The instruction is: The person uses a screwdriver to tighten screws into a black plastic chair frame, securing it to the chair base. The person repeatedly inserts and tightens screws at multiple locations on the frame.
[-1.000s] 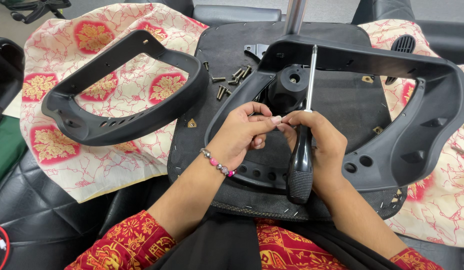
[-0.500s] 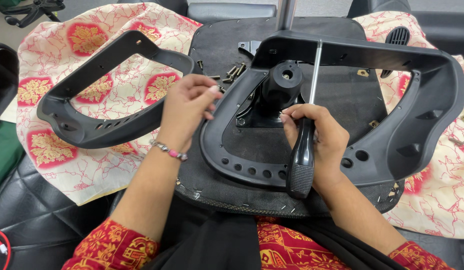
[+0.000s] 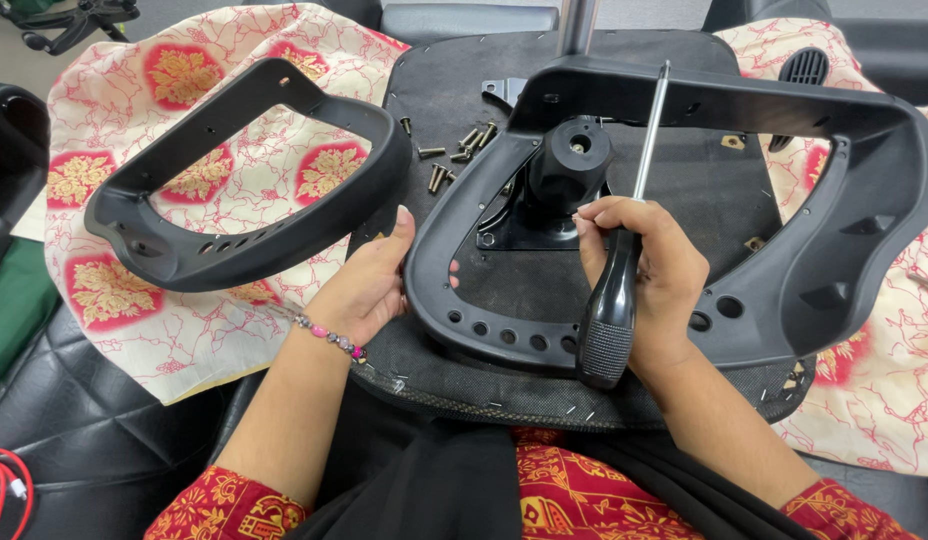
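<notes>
A black chair seat base (image 3: 544, 390) lies upside down across my lap, with a black armrest frame (image 3: 814, 280) resting on it. My right hand (image 3: 649, 280) grips a screwdriver (image 3: 614, 320) by its black handle, the metal shaft pointing up and away. My left hand (image 3: 369, 285) rests flat against the left edge of the armrest frame, fingers together, holding nothing that I can see. Several loose bolts (image 3: 454, 160) lie on the seat base beyond my left hand, next to the black central mechanism (image 3: 569, 165).
A second black armrest loop (image 3: 244, 230) lies to the left on a cream and red patterned cloth (image 3: 134, 320). The same cloth shows at the right (image 3: 884, 400). A metal post (image 3: 576, 25) rises at the top. Red cables (image 3: 4, 490) sit at the bottom left.
Both hands were together at the middle of the frame a second ago. My left hand then reached toward the bolts and has come back down to the frame's left edge. The screwdriver stays in my right hand.
</notes>
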